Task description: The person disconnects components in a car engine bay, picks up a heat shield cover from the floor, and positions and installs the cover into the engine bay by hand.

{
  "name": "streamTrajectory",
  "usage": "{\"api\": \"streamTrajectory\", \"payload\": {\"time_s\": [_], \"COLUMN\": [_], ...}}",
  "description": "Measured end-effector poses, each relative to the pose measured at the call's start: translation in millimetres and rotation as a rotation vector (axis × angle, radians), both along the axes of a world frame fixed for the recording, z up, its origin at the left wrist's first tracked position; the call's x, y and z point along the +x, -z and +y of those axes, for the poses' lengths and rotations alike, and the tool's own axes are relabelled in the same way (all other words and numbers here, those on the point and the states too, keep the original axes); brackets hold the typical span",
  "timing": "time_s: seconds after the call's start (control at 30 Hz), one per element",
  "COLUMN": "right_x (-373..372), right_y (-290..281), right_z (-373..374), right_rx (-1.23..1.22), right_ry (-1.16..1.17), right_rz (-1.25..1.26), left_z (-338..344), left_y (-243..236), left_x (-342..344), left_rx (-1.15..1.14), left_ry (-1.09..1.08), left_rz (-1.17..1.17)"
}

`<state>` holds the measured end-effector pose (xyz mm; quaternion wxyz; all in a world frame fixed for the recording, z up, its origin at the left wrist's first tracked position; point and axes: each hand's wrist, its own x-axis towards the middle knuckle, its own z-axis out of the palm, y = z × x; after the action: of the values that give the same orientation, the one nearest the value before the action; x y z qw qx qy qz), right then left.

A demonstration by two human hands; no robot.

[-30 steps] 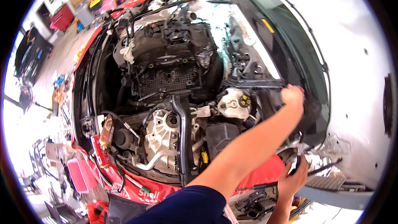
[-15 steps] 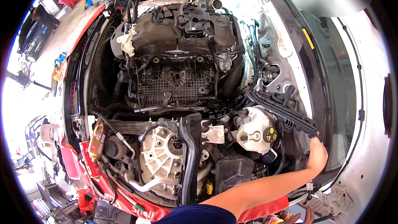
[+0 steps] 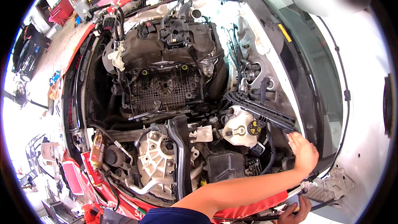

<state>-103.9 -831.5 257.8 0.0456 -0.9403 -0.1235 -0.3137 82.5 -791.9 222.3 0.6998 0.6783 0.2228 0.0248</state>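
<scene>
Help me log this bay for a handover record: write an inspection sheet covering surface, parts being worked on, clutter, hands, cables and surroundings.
Surface: open engine bay, with a red cover along its near edge.
Parts being worked on: black slotted strip, lying slanted beside the white reservoir.
Clutter: gold-brown bottle and red tube at the bay's left edge.
Hands: left hand at the strip's near end, grip unclear; right hand at the lower edge, hold unclear.
Cables: black hose or cable curving down right of the reservoir.
Surroundings: windshield at right; red cabinet and another person in the left background.
</scene>
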Motion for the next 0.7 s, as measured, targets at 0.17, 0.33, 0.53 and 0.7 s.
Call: {"api": "streamTrajectory", "payload": {"time_s": [0.17, 0.33, 0.53, 0.7], "right_x": [-4.2, -1.2, -14.2, -32.2], "right_y": [2.9, 12.7, -6.3, -25.7], "right_z": [-11.5, -18.5, -7.2, 15.2], "right_rx": [0.017, 0.092, -0.074, -0.09], "right_ry": [-0.11, -0.112, -0.061, 0.075], "right_rz": [0.017, -0.016, -0.092, 0.039], "left_z": [-4.6, 78.5, 253.5, 349.3], "left_y": [-5.4, -22.1, 2.5, 53.7], "left_x": [-39.3, -122.4, -350.0, -611.3], "left_rx": [0.225, -0.239, -0.106, 0.277], "left_ry": [0.22, 0.433, -0.153, -1.072], "left_rz": [-0.105, -0.466, -0.499, -0.224]}}
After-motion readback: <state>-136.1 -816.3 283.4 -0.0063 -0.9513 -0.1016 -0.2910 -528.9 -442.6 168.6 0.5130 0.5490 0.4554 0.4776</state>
